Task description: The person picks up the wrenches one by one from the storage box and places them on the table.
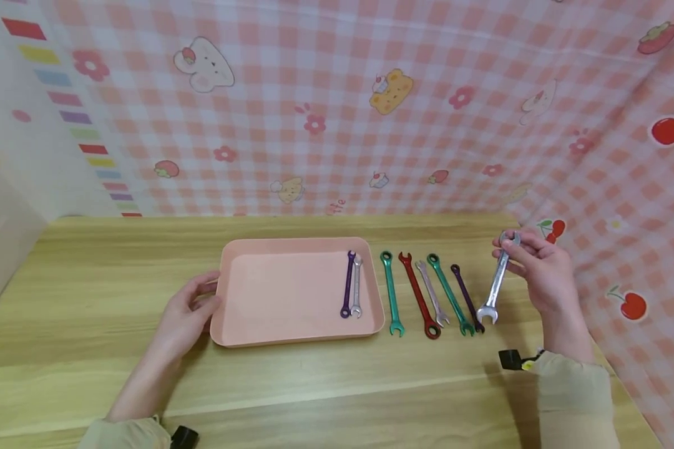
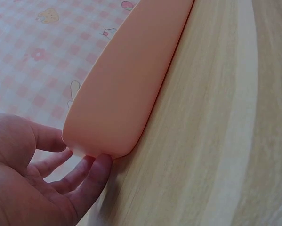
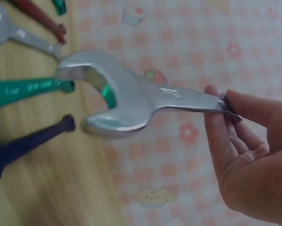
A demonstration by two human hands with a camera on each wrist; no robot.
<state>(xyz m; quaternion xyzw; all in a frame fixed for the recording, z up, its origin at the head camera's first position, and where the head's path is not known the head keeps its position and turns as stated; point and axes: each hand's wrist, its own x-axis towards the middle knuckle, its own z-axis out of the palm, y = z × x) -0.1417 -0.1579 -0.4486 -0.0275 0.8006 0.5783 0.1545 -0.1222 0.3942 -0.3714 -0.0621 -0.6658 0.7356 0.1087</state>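
Note:
My right hand [image 1: 547,271] pinches the upper end of a large silver wrench [image 1: 500,274] between thumb and fingers. That wrench hangs tilted over the table's right side, its open-ended jaw pointing down; the right wrist view shows this jaw close up. My left hand [image 1: 182,318] touches the left end of a pink tray [image 1: 297,341], fingertips against its outer wall [image 2: 117,94]. Inside the tray, near its right side, a purple wrench [image 1: 347,284] and a small silver wrench [image 1: 356,287] lie side by side.
Right of the tray lie a green wrench [image 1: 390,293], a red wrench [image 1: 418,293], a small silver wrench [image 1: 432,293], a second green wrench [image 1: 449,290] and a purple wrench [image 1: 466,296]. A pink checked cloth [image 1: 314,75] hangs behind and to the right of the wooden table [image 1: 314,399].

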